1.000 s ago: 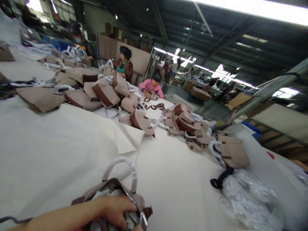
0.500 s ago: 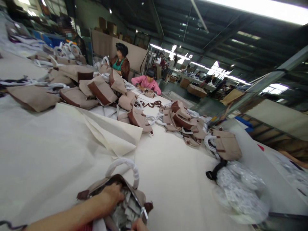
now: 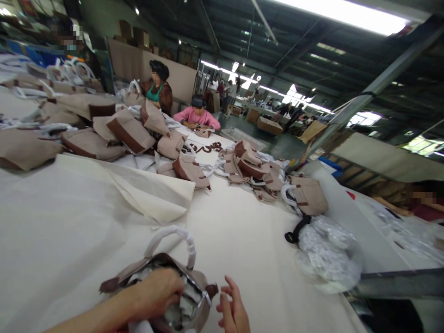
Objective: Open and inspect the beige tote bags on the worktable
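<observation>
Since half a second ago the right hand [image 3: 233,309] has risen into view just right of the bag, where before only a fingertip showed at the bottom edge; the view has also swung a little to the right.

At the far left, a heap of taupe fabric handbags with brown bases [image 3: 118,132] lies along the wide cream-covered desk [image 3: 62,240], and a folded sheet of cream paper [image 3: 152,196] rests flat in front of it. At the bottom of the view, near the desk's front edge, the left hand [image 3: 160,292] is pushed into the mouth of the small taupe handbag with brown corner tabs [image 3: 197,282]; its grip is curled around crumpled grey-white paper stuffing [image 3: 180,310] inside, pressing down on it. The bag sits upright on the desk, its white-wrapped loop handle [image 3: 175,238] arching above the opening. Just beside the bag's right end, the right hand hangs with its grip spread and fingers [image 3: 231,286] loosely apart, holding nothing and not touching the bag.

Further right, a second cluster of taupe and brown handbags [image 3: 253,169] lies mid-desk, and a clear plastic sack of white paper wads [image 3: 324,252] sits near the desk's right edge. At the far end, a person in a pink top [image 3: 197,116] bends over the desk.
</observation>
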### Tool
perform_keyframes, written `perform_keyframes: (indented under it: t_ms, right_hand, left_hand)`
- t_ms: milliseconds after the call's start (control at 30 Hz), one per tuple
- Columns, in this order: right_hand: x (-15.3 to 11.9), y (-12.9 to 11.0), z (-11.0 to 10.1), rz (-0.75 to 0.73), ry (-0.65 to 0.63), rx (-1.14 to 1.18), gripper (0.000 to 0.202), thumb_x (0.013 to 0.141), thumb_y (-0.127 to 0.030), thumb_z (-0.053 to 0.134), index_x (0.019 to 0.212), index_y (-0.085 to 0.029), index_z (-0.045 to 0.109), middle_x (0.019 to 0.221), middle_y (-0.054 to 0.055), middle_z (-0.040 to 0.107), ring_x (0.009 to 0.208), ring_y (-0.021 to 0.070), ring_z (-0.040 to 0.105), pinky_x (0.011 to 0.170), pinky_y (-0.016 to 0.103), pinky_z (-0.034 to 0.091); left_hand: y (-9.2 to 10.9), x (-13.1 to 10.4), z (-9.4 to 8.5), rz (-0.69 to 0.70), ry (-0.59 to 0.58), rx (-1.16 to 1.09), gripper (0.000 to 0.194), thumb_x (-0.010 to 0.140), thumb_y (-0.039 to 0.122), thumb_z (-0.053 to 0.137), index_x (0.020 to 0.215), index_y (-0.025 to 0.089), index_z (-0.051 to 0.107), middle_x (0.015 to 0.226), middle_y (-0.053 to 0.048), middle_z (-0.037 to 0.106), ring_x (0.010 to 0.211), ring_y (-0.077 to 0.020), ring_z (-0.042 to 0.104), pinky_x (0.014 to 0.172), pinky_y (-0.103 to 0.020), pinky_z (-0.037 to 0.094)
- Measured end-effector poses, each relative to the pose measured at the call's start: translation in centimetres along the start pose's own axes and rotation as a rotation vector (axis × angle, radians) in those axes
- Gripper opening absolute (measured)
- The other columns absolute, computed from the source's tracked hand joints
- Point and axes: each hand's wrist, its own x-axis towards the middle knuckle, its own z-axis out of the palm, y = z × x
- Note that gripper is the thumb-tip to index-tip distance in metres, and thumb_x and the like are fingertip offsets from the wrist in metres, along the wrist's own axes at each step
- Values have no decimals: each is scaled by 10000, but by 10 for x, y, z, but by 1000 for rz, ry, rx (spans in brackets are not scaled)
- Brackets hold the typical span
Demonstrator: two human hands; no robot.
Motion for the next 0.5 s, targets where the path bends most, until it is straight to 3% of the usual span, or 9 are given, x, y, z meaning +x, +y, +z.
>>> perform_keyframes:
  t_ms: [100,167,267,367,433,500]
  right_hand:
    - [20,-18,8,107,-395,40,620,791,-809,621,934,-206,610,652,-38,561,501,100,494,407,196,352]
    - [27,-27,18,150,-555,132,637,718,-834,677,761,-224,497,558,-95,454,434,60,390,393,184,292]
    - [29,-32,37,263,-593,386,650,652,-816,737,740,-237,454,486,-125,425,357,39,296,351,183,225]
    - [26,-22,52,335,-514,557,633,634,-777,766,719,-244,435,436,-132,401,339,40,263,344,180,197]
    - [24,-10,55,336,-476,536,644,632,-783,770,713,-247,422,418,-132,396,337,44,273,345,177,194]
    - [24,0,50,322,-487,459,655,640,-805,757,735,-246,431,407,-132,403,333,50,293,344,176,199]
  left_hand:
    - [17,-11,-14,90,2,-223,137,835,212,573,746,213,677,807,-10,732,735,-189,618,679,-266,450]
    - [26,-19,-18,103,-53,-385,106,778,205,571,683,223,613,655,37,615,613,-155,516,567,-255,364]
    - [22,-19,-10,24,1,-498,88,732,221,587,798,242,643,735,49,630,690,-166,560,608,-251,385]
    - [5,-5,14,-46,91,-505,194,834,334,556,957,221,656,967,-23,725,889,-227,646,777,-295,480]
    - [0,6,30,37,81,-523,264,914,357,471,1023,214,664,1083,-63,750,998,-249,670,902,-331,501]
    - [3,10,34,195,43,-581,285,887,296,496,1093,242,686,1166,-39,758,1072,-237,677,980,-321,493]
